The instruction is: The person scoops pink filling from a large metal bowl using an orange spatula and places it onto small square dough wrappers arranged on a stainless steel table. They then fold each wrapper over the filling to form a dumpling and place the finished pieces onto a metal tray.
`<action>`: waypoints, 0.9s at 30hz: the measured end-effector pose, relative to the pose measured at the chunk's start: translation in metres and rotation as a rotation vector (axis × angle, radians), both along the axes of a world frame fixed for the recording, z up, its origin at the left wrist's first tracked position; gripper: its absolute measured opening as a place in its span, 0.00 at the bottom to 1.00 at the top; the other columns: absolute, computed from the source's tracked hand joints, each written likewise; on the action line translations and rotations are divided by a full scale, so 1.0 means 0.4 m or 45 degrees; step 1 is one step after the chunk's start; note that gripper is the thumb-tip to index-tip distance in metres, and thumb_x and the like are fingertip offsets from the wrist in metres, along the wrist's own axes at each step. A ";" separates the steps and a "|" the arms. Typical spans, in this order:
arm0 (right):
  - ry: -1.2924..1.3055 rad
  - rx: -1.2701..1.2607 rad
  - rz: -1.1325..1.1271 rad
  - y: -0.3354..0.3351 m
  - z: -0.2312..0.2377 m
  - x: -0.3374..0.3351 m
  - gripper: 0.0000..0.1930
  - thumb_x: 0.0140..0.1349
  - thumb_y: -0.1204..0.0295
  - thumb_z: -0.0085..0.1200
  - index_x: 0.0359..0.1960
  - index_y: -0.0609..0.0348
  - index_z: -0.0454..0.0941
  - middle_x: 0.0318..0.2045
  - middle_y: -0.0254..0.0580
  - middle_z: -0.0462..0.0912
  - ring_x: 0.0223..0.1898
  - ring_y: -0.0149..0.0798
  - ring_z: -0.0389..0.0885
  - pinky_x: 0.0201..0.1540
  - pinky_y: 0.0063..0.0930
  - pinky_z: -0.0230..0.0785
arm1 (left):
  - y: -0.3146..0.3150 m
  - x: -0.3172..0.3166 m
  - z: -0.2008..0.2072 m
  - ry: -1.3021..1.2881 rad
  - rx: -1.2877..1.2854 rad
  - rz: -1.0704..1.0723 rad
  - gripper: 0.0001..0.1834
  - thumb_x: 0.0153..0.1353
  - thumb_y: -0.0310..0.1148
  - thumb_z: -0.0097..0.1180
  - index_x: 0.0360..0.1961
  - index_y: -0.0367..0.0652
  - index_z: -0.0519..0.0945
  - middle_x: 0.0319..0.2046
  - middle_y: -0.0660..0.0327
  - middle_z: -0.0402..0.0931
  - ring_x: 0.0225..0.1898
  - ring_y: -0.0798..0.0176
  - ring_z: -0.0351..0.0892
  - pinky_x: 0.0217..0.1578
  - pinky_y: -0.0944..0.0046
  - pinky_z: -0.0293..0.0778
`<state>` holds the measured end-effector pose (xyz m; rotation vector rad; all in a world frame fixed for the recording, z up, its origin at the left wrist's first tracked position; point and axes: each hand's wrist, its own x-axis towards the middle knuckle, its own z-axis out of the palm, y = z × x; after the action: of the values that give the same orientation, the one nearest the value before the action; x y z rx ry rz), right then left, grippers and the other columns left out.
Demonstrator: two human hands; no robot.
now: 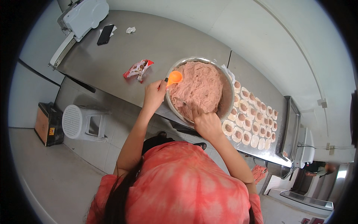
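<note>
My left hand [153, 96] is closed around the handle of an orange scoop [175, 77], its round cup held over the left side of a large steel bowl [228, 108]. Pinkish ground meat [199, 80] fills most of the bowl. My right hand [207, 125] is closed at the bowl's near edge, over the meat. By its fingertips a small metal utensil [185, 103] shows, its end in the meat; my fingers hide its handle. To the right, rows of round dough wrappers [254, 142] lie on the table, most with a dab of meat on top.
On the steel table [164, 37] are a red and white packet [138, 70], a phone [106, 34] and a crumpled tissue [131, 30]. A white machine [82, 18] stands at the far left, a metal tray [290, 127] at the right end. A white stool [74, 121] is on the floor.
</note>
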<state>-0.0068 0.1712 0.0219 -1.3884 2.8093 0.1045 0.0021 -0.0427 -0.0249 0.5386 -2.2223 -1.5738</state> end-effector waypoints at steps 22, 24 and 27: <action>0.238 -0.549 -0.311 0.061 -0.021 -0.026 0.28 0.44 0.82 0.49 0.52 0.55 0.71 0.25 0.40 0.72 0.23 0.44 0.76 0.24 0.36 0.70 | 0.061 -0.022 0.039 -0.227 0.158 -0.266 0.19 0.60 0.41 0.48 0.22 0.34 0.76 0.10 0.58 0.67 0.15 0.67 0.66 0.19 0.62 0.63; 0.292 -0.512 -0.288 0.065 -0.036 -0.012 0.28 0.44 0.82 0.49 0.52 0.54 0.71 0.26 0.40 0.72 0.23 0.42 0.76 0.23 0.34 0.70 | 0.059 -0.019 0.043 -0.226 0.147 -0.251 0.20 0.60 0.41 0.48 0.22 0.34 0.76 0.10 0.59 0.67 0.15 0.68 0.66 0.19 0.63 0.62; 0.236 -0.433 -0.302 0.098 -0.016 -0.018 0.29 0.45 0.81 0.48 0.54 0.54 0.69 0.27 0.39 0.72 0.24 0.41 0.77 0.22 0.34 0.70 | 0.057 -0.014 0.037 -0.244 0.184 -0.215 0.20 0.61 0.41 0.48 0.21 0.33 0.76 0.10 0.59 0.67 0.14 0.68 0.65 0.19 0.63 0.62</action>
<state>-0.0138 0.2106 0.0157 -1.1271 3.2414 -0.2720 -0.0037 -0.0199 -0.0099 0.5773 -2.3593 -1.8496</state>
